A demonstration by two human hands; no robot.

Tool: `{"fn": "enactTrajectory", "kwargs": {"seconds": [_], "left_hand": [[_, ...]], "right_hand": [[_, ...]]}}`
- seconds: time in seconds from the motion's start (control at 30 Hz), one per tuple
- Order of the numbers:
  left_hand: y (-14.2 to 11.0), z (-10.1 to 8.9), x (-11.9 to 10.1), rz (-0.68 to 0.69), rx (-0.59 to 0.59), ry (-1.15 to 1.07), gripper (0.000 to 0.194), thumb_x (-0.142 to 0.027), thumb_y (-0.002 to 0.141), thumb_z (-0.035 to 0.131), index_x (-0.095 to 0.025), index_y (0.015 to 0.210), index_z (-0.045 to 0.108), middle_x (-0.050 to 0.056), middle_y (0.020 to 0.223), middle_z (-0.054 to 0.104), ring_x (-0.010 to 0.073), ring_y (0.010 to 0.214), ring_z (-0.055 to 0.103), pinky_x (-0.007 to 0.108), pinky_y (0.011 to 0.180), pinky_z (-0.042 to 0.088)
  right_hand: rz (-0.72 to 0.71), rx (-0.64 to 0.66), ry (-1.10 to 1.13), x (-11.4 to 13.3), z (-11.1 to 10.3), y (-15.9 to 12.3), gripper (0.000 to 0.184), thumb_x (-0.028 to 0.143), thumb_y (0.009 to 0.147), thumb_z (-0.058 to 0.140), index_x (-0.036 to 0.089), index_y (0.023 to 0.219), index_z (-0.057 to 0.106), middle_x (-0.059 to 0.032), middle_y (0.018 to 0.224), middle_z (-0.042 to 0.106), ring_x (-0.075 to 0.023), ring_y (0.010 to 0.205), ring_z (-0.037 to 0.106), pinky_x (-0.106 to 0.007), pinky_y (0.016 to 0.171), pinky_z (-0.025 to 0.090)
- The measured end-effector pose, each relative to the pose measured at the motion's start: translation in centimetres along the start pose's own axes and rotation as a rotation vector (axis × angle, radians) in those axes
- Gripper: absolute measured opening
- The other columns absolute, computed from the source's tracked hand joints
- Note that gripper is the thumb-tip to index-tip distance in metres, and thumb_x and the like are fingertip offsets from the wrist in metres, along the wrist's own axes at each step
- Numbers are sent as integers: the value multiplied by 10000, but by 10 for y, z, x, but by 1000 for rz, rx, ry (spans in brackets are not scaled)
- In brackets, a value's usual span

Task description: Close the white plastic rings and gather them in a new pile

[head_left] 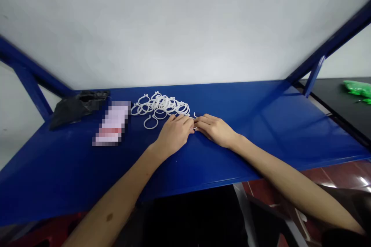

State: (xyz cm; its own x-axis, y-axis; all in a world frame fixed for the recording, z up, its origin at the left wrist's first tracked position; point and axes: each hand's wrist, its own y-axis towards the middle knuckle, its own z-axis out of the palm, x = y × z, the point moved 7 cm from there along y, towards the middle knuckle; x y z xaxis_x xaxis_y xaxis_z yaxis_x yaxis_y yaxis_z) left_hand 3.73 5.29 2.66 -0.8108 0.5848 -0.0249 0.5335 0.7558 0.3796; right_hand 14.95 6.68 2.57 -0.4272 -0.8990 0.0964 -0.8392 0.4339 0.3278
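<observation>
A heap of several white plastic rings lies on the blue table, with one ring lying apart at its front. My left hand and my right hand meet just right of the heap, fingers curled together. Both pinch a single white ring between them; only small bits of it show past the fingertips.
A crumpled black plastic bag lies at the back left, a blurred white and red packet beside it. Blue frame struts rise at both sides. A dark table with something green stands to the right.
</observation>
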Motion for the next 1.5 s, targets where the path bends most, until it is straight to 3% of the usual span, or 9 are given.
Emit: {"fn": "enactTrajectory", "kwargs": {"seconds": [0.13,0.27,0.43,0.53,0.73,0.87,0.97,1.1,1.5], "left_hand": [[-3,-10,28,-26,-81,-256,119,-343,927,645,-237,977,667,2,1002,717,207,980,609,403,951,448],[-8,-27,72,-271,-317,-187,218,-344,977,531,-248,1096,686,54,1285,663,267,1205,565,519,1088,394],[-16,-5,108,-523,-157,-39,441,-431,967,513,-210,1344,572,151,1537,457,415,1404,391,673,1136,278],[-18,1,112,-545,-116,-81,404,-448,958,523,-164,1238,589,183,1468,519,377,1351,471,595,1134,332],[-15,0,106,-496,-84,-131,221,-421,929,581,-207,887,545,118,1083,686,309,1158,596,515,1068,409],[-15,-4,105,-567,-111,-174,337,-422,912,598,-195,1148,515,139,1178,651,320,1166,596,532,1048,434],[-17,-5,105,-600,-84,-100,597,-452,905,574,-214,1418,382,180,1487,474,406,1404,400,675,1147,267],[-23,5,112,-674,77,-8,672,-599,928,441,-255,1501,372,159,1639,276,523,1488,172,822,1106,87],[-19,15,119,-576,-84,-102,476,-256,908,457,-168,1375,484,206,1473,511,422,1397,421,772,1136,211]], "right_hand": [[4,-66,50,-3,6,3,313,259,1073,376,156,1223,630,-108,1311,652,-215,1078,627,-407,933,547],[76,-56,-22,-6,9,9,346,272,1068,377,177,1301,615,-120,1404,594,-241,1099,636,-448,940,554],[206,-46,-56,-16,19,20,569,510,1007,477,194,1481,456,-162,1611,321,-358,1409,415,-569,1105,439],[242,-6,-30,-25,36,39,730,598,973,484,191,1559,331,-148,1667,196,-380,1503,260,-580,1179,350],[315,32,-19,-38,44,77,631,523,1005,460,136,1502,435,-163,1558,422,-364,1466,347,-519,1208,326],[348,21,-30,-39,38,81,632,530,1028,379,137,1523,412,-148,1596,374,-366,1490,303,-529,1224,281],[374,76,-37,-42,42,83,620,491,1044,326,174,1577,323,-111,1657,258,-397,1525,189,-575,1234,211],[398,144,-41,-45,49,87,636,508,1047,278,189,1598,271,-103,1657,255,-405,1532,144,-606,1232,170],[298,81,-34,-44,24,70,742,690,981,341,269,1590,282,-64,1654,278,-366,1535,190,-589,1243,201]]}}
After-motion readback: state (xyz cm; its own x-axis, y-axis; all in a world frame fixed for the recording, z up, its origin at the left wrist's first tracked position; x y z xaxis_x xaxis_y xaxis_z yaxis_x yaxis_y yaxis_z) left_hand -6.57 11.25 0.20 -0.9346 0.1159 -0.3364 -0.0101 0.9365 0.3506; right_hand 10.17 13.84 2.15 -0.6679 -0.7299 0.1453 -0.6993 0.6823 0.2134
